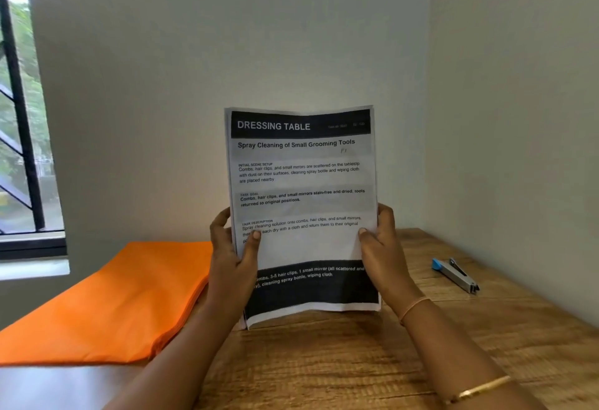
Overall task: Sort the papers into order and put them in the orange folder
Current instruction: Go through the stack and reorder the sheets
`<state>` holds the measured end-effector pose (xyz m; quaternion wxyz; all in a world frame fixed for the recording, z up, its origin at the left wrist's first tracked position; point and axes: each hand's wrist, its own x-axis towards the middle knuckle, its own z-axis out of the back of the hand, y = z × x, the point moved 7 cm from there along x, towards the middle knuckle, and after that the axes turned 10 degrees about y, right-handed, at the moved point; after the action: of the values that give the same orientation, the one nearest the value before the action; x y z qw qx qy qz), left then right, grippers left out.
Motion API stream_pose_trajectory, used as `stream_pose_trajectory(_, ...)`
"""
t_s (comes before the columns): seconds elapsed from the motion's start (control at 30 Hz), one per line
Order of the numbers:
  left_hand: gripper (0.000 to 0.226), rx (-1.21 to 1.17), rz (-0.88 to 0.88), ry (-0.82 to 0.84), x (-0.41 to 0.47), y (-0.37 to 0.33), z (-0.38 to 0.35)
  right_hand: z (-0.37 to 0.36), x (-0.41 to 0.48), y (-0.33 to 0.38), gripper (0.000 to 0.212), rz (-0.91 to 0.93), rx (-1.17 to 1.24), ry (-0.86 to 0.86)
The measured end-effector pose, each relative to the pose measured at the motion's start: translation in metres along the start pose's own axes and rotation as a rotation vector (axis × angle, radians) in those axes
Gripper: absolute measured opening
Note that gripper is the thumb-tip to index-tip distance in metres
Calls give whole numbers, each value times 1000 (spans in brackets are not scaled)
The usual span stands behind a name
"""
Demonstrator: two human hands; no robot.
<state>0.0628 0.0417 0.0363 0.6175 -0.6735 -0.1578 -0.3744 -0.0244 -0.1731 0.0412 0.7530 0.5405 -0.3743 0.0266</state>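
At frame centre, papers (303,205) stood upright above the desk (340,361), left hand (231,257) and right hand (381,247) gripping opposite side edges, fingers curled behind, thumbs in front. Orange folder (107,302) lay closed lower left; stapler (455,275) at right.

Soft daylight, room fairly dim.
Window (19,101) far left of my left hand (231,257) blows out white; its bars bow at the frame edge; print on the papers (301,182) I hold reads sharp.
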Motion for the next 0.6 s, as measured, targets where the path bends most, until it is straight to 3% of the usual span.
stream_pose_trajectory(0.1,38,15,-20,-50,-1,-5,3,3,0,2,31,4,18,-19)
stream_pose_trajectory(0.33,8,24,141,38,3,19,3,2,1,-17,33,-155,54,-9)
stream_pose_trajectory(0.4,12,-109,212,43,2,23,4,3,0,-18,34,-168,74,-22)
stream_pose_trajectory(0.5,29,-333,397,175,-2,32,-9,4,0,-19,34,-192,85,-37)
stream_pose_trajectory(0.6,22,-323,519,284,-10,40,-17,5,0,-23,34,-208,90,-31)
